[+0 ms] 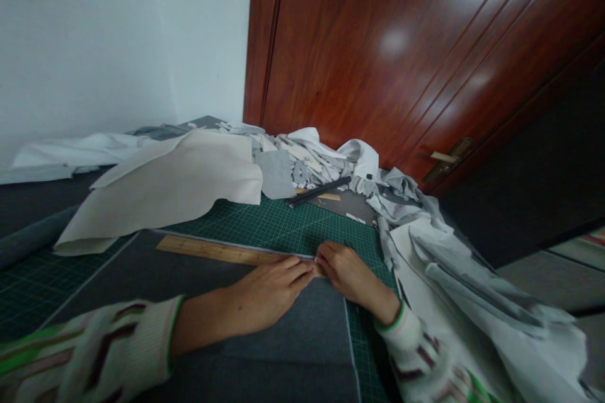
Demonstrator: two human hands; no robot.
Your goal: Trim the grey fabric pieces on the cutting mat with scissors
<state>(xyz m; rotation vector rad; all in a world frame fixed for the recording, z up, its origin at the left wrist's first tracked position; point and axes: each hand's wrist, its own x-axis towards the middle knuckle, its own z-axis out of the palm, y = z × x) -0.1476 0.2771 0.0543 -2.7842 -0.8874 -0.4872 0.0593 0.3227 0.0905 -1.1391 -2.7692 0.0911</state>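
Mid-frame, our left hand (pixel 271 293) lies over the ruler (pixel 212 249), which stretches leftward across the cloth (pixel 302 340). Our right hand (pixel 344 269) curls at the ruler's right end; whether either grips, we cannot tell.

The door (pixel 359 44) is glossy, grained wood, its handle (pixel 443 157) brassy metal. The wall (pixel 118 31) looks smooth and matt. The ruler (pixel 208 248) is smooth wood; the mat (pixel 293 223), matt and plastic-looking; the dark sheet (pixel 302 343), matt, cloth-like. Sleeves (pixel 154 340): soft ribbed knit.

glare spots the door (pixel 378 69) in dim light.
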